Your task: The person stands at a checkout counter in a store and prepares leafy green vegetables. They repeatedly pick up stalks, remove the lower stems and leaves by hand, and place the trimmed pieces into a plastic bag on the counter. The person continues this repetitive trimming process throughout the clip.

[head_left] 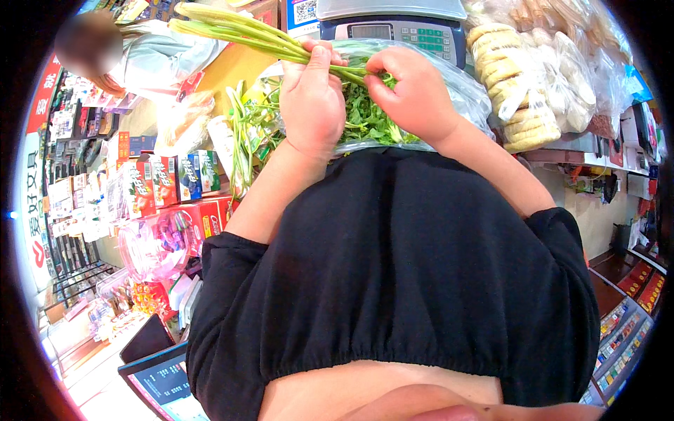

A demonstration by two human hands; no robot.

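Note:
My left hand (pixel 315 100) grips a bunch of long green leafy-vegetable stalks (pixel 237 36), whose pale ends point to the upper left. At the other end of the bunch, my right hand (pixel 408 92) pinches the thin stems between thumb and fingers. Below and between both hands lie loose green leaves (pixel 363 113) on a clear plastic bag (pixel 458 89). More stalks with leaves (pixel 242 126) lie to the left of my left wrist, partly over packaged goods.
A digital scale (pixel 389 26) stands beyond the bag. Bagged round flatbreads (pixel 508 79) and other plastic bags lie at the right. Small boxes (pixel 164 179), a clear jar (pixel 155 244) and a monitor (pixel 163 384) stand at the left. Another person (pixel 163 55) is at the upper left.

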